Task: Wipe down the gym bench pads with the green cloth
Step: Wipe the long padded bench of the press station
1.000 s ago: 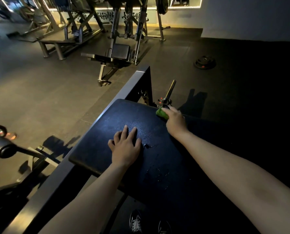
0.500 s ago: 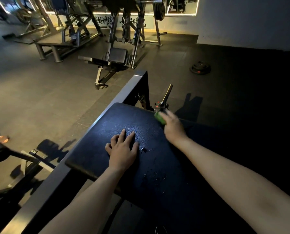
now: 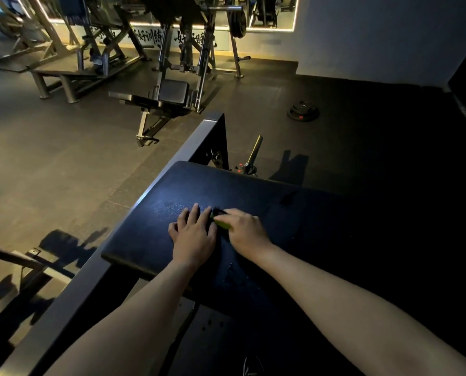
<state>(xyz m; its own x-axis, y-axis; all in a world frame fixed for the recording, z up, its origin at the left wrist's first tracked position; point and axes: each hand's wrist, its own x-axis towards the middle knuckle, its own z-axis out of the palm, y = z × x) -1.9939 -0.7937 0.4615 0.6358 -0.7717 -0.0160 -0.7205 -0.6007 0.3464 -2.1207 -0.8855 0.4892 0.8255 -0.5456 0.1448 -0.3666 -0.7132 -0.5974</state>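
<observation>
- The black bench pad (image 3: 294, 213) is being shown lying across a grey steel frame beam (image 3: 169, 169), with its left edge running along that beam.
- The left hand (image 3: 193, 237) is being pressed flat on the pad near its left edge, palm down, with the fingers (image 3: 194, 215) stretched out and spread; nothing is being gripped by it.
- The green cloth (image 3: 221, 223) is being held bunched under the right hand (image 3: 246, 230), whose fingers are curled closed over it, so that only a small green part is being left in sight.
- The cloth is being pressed against the pad just beside the left hand's fingertips, towards the pad's left half and well back from its far edge.
- Small wet droplets (image 3: 233, 270) are being shown on the pad near its front edge, between the two forearms.
- A weight plate (image 3: 303, 111) is being shown lying on the dark floor beyond the pad.
</observation>
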